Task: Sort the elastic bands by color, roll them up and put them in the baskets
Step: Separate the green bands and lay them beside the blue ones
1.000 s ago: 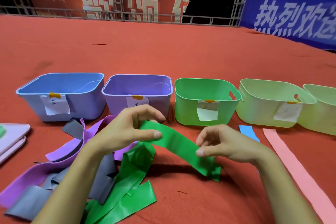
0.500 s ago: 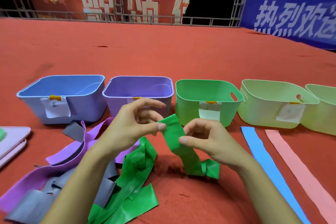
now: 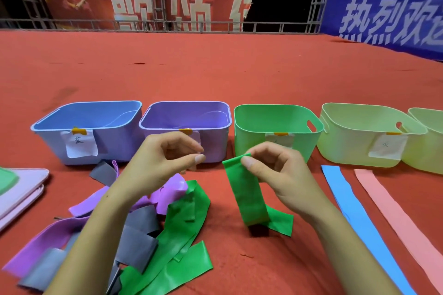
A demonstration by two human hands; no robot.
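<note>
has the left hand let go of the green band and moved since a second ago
Yes. The left hand has released the green band, which the right hand now pinches alone, and has risen against the purple basket.

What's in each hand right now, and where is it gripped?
Right hand pinches the green elastic band at its top end. Left hand holds nothing.

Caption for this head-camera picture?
Right hand pinches a green band before the green basket; left hand holds nothing.

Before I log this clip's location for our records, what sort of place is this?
Probably a carpeted stage or event hall floor, not a workshop. The sorting happens on a wide red carpet, metal truss railing runs along its far edge, and large printed banners, one red banner and one blue banner, hang behind.
</note>
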